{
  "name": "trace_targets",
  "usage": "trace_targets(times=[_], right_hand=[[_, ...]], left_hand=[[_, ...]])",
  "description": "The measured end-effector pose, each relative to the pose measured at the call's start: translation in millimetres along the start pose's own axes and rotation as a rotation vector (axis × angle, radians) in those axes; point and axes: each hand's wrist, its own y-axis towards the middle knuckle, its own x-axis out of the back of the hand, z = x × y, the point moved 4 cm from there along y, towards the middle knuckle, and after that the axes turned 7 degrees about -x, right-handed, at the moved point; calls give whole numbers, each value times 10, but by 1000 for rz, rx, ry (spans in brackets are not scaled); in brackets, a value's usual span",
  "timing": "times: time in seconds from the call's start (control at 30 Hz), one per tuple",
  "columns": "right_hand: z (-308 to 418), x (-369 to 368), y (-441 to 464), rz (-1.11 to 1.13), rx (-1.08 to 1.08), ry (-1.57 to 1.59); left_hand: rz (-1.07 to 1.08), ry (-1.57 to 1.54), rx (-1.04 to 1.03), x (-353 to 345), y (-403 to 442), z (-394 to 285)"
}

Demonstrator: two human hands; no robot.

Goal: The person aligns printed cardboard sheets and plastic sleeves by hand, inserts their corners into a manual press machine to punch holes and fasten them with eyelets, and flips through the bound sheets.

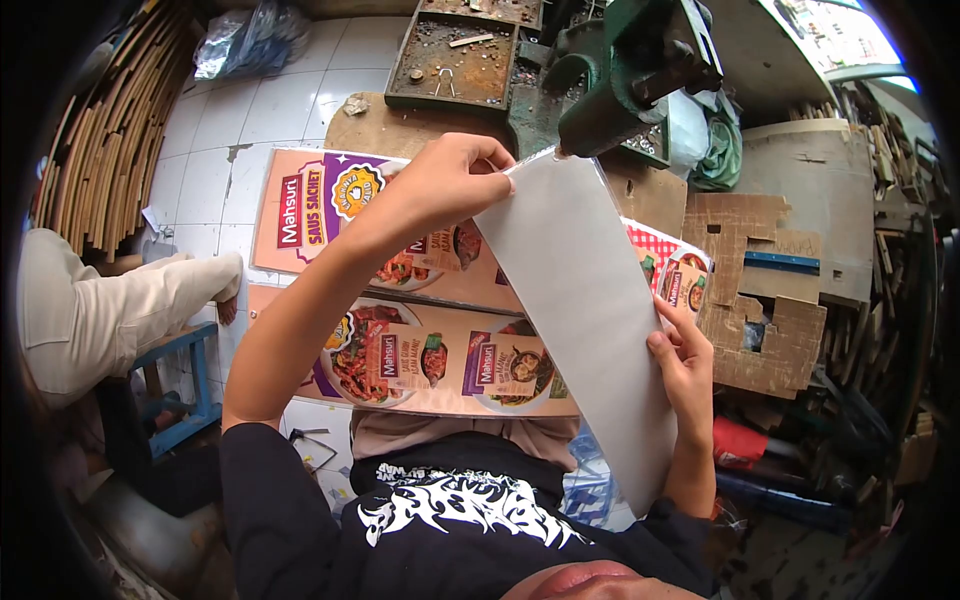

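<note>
Head view: dark-green metal press [612, 108] stands over glossy orange printed rectangular panels [452, 358], finished or unfinished, cannot tell. Long plain grey sheet [590, 290] has its far end at the press head; completion there unconfirmed. Left hand [455, 180] pinches its far corner; right hand [688, 368] clasps its right edge.

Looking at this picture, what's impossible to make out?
All in the head view:
- Underside of the grey sheet: turned away.
- Right end of the lower printed panel: covered by the sheet.
- Tiny bits in the tray: too small.
- Upper body of the person in pale trousers: cut off, left edge.
</note>
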Motion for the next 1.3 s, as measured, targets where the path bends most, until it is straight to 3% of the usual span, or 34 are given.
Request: trace_targets(times=[0.23, 1.3], right_hand=[[-18, 8, 3, 12, -20, -17], [-107, -19, 49, 0, -5, 52]], left_hand=[[45, -259, 128, -49, -115, 82], [-4, -285, 31, -53, -103, 209]])
